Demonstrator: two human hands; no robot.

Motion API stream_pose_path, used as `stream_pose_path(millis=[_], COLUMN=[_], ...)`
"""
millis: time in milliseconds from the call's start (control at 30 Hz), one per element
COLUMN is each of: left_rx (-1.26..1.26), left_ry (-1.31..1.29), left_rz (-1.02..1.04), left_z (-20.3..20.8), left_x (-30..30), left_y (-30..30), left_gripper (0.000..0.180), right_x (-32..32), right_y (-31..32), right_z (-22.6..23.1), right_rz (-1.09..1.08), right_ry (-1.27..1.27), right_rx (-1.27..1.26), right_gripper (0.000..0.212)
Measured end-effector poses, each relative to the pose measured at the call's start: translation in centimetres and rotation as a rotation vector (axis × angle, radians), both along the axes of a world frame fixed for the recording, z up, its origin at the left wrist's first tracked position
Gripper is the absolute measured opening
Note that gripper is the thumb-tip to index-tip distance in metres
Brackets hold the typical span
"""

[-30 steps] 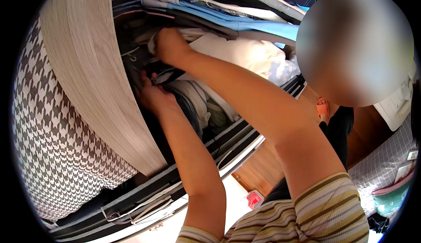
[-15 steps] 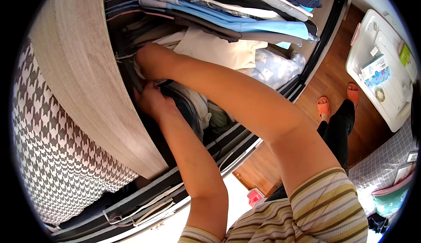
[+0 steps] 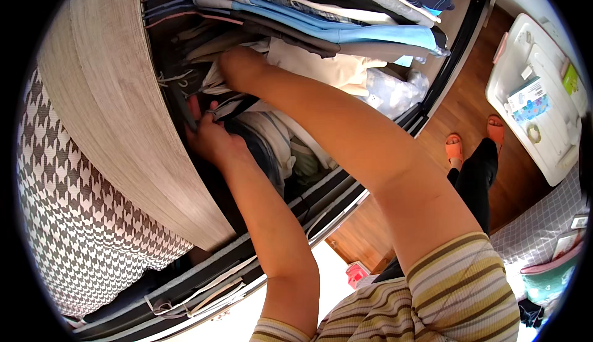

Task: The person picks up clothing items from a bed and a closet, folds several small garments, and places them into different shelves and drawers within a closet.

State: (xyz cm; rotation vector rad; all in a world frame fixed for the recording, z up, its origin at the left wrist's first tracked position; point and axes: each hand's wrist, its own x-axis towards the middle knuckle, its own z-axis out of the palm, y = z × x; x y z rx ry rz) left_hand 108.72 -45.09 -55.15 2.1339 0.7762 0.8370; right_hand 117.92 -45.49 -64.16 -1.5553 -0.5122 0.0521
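Both hands reach among the clothes inside the wardrobe. My left hand (image 3: 213,138) is low beside the wooden panel, with two fingertips showing apart and a grey garment edge (image 3: 230,108) caught at them. A dark grey strip of cloth (image 3: 183,108) lies against its outer side. Above and to the right, my right hand (image 3: 241,69) is curled around bunched pale cloth (image 3: 213,81), its fingertips hidden. A cream garment (image 3: 299,64) lies just beyond that wrist. Below it, folded beige and dark clothes (image 3: 272,141) are stacked.
Shirts and trousers (image 3: 346,33) hang in a row above my hands. A wooden panel (image 3: 117,95) borders the left, beside a houndstooth cloth (image 3: 80,206). Sliding-door tracks (image 3: 247,249) cross the front. To the right are a white plastic lid (image 3: 513,88) with small boxes and a person's orange slippers (image 3: 454,147).
My right hand has moved right, away from my left hand, drawing pale cloth with it. My left hand has stayed almost in place, and its fingertips now show.
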Motion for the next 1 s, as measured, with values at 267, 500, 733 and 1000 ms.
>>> stream_pose_path(millis=[267, 500, 733, 1000], left_rx=[-0.045, 0.008, -0.241, -0.124], left_ry=[-0.006, -0.061, -0.136, 0.2], left_rz=[-0.073, -0.046, -0.164, -0.457], left_z=[-1.1, -0.8, -2.9, -7.0], left_x=[0.6, -0.2, -0.6, -8.1], left_y=[0.1, -0.1, -0.3, -5.4], left_gripper=[0.043, 0.047, 0.053, 0.068], right_x=[-2.6, -4.6, 2.7, -20.4], right_y=[-3.6, -12.5, -18.7, -21.7], right_z=[-8.3, -7.7, -9.6, -17.9], right_rz=[-0.034, 0.11, 0.2, -0.153], right_ry=[0.559, 0.365, 0.206, 0.413], right_rx=[0.388, -0.113, -0.044, -0.441], right_gripper=[0.027, 0.054, 0.06, 0.039])
